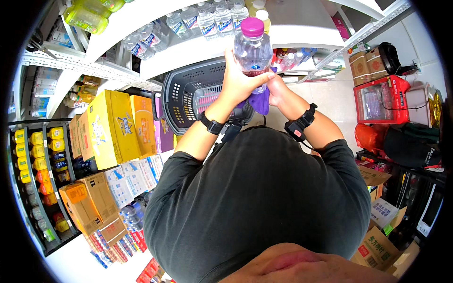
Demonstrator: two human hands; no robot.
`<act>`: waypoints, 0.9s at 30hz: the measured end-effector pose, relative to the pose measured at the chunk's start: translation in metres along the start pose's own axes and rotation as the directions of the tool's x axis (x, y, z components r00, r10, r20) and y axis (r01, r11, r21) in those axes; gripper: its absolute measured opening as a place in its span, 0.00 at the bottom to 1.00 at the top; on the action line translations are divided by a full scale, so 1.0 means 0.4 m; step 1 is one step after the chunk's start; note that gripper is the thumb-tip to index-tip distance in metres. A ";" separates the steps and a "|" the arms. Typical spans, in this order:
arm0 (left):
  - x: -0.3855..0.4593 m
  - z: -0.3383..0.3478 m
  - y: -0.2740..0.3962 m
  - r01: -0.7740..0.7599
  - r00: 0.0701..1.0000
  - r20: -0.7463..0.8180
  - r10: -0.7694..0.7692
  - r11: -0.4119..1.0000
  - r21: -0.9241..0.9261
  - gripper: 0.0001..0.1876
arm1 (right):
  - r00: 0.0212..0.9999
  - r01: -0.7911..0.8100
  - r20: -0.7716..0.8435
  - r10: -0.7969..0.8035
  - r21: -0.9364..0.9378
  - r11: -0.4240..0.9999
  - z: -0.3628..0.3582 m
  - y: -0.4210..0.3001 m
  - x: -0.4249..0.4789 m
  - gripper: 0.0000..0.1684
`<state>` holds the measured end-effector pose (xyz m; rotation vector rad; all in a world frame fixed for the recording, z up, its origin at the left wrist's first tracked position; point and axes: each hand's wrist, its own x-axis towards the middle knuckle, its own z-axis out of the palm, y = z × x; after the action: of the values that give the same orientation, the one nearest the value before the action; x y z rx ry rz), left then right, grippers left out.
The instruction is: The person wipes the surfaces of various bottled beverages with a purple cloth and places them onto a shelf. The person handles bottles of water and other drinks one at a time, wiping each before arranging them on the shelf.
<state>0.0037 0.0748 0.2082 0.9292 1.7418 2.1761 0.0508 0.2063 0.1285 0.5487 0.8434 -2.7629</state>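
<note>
My left hand (244, 76) is closed around a clear plastic bottle (253, 53) with a magenta screw cap, held up in front of the white shelf (300, 30). Under and behind the bottle, my right hand (277, 88) grips a purple cloth (261, 100), which touches the bottle's lower part. Beneath my forearms stands a dark grey plastic basket (177, 76) with perforated walls. Rows of clear water bottles (213, 22) and a few with white caps and yellowish contents (263, 19) stand on the shelf just beyond the held bottle.
Yellow cartons (109, 131) and an orange carton (141, 125) stand left of the basket. A rack of drinks (40, 169) is at the far left. On the right are a red display case (380, 100), bags (407, 145) and opened cardboard boxes (377, 249). Perforated shelf posts flank the shelf.
</note>
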 end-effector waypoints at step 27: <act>0.054 0.454 -0.175 0.008 1.000 -0.019 -0.007 0.997 0.082 0.49 | 0.995 -0.006 -0.097 0.024 0.177 0.984 -0.425 -0.255 -0.219 0.31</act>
<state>0.0773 0.2522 0.1698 0.9222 1.8529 2.1297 0.1497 0.3939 0.0842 0.7254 0.6137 -2.8337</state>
